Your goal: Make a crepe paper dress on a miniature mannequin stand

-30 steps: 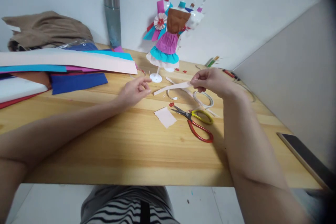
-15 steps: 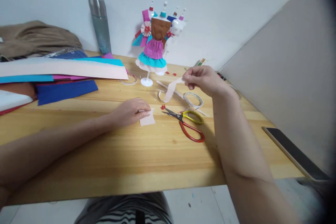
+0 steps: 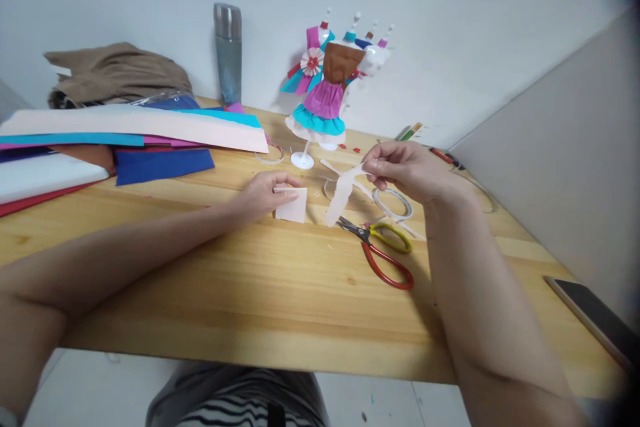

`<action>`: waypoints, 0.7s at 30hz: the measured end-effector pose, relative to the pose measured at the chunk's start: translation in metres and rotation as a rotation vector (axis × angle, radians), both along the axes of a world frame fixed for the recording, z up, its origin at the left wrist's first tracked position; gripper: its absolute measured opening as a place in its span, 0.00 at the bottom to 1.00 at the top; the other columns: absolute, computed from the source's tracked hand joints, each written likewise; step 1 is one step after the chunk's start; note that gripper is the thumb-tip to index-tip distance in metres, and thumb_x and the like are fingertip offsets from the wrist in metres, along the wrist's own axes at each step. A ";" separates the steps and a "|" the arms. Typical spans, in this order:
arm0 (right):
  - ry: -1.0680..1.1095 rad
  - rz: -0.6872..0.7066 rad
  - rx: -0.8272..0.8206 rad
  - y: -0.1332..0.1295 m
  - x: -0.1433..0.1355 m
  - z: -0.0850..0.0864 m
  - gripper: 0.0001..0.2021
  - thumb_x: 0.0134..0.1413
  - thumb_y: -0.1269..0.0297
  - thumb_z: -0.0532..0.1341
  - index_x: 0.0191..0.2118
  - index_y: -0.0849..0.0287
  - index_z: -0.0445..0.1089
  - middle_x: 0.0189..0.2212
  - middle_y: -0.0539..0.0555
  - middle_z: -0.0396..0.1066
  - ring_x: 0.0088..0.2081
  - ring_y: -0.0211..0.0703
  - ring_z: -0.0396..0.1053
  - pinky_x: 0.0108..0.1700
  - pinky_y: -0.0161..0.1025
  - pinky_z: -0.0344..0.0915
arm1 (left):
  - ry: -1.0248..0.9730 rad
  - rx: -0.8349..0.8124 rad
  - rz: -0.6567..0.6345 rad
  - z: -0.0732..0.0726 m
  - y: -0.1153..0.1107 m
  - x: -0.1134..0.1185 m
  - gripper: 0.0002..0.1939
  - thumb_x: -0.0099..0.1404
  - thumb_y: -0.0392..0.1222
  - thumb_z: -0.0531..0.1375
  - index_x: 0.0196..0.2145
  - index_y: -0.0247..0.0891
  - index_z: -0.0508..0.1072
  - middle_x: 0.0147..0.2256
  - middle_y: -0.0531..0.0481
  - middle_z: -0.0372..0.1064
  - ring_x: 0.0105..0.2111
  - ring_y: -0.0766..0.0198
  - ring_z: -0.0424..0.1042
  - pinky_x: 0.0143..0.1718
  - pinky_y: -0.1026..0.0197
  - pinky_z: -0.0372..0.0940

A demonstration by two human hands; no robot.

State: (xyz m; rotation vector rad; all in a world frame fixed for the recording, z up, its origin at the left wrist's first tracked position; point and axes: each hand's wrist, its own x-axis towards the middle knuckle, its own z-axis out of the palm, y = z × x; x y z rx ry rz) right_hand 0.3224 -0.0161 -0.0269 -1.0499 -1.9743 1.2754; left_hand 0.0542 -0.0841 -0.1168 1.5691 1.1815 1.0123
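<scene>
My left hand [image 3: 267, 197] is closed on a small pale pink paper square [image 3: 294, 208], thumb in front of it and fingers behind. Between the thumb and fingertips of my right hand [image 3: 400, 169] is one end of a narrow pale pink paper strip [image 3: 341, 199]. The strip hangs with a curl, its lower end close to the scissors' blades. Those scissors [image 3: 370, 235], with one yellow and one red handle loop, lie on the table below my right hand. Behind them rests a roll of tape [image 3: 393, 204], near thin paper scraps.
Small dress forms in crepe paper, including a tiered dress [image 3: 330, 100], stand against the wall. Stacked coloured paper [image 3: 140, 127] lies left, below brown cloth [image 3: 120, 73] and a steel-topped flask [image 3: 229, 53]. A phone [image 3: 590, 320] is at the right edge.
The paper strip has swung down toward the scissors. My left hand has raised the paper square slightly. The whole view has shifted a little left.
</scene>
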 end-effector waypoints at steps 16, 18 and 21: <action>-0.161 0.047 0.192 -0.027 -0.058 -0.017 0.13 0.49 0.54 0.67 0.23 0.56 0.68 0.14 0.47 0.65 0.18 0.36 0.62 0.22 0.36 0.57 | -0.602 -0.226 -0.199 0.015 -0.007 0.004 0.25 0.55 0.42 0.71 0.48 0.33 0.73 0.33 0.47 0.77 0.38 0.62 0.76 0.49 0.54 0.65; -0.125 0.030 0.194 -0.024 -0.058 -0.021 0.13 0.46 0.53 0.68 0.25 0.55 0.69 0.16 0.48 0.66 0.19 0.37 0.63 0.23 0.36 0.57 | -0.596 -0.251 -0.167 0.014 -0.003 0.001 0.22 0.56 0.38 0.70 0.47 0.32 0.72 0.29 0.50 0.75 0.32 0.66 0.75 0.45 0.56 0.67; -0.067 0.008 0.219 -0.021 -0.059 -0.027 0.11 0.44 0.54 0.69 0.27 0.55 0.71 0.19 0.48 0.68 0.21 0.38 0.63 0.24 0.38 0.58 | -0.615 -0.272 -0.161 0.014 0.000 -0.002 0.18 0.59 0.37 0.67 0.46 0.32 0.71 0.28 0.52 0.73 0.27 0.68 0.74 0.40 0.58 0.69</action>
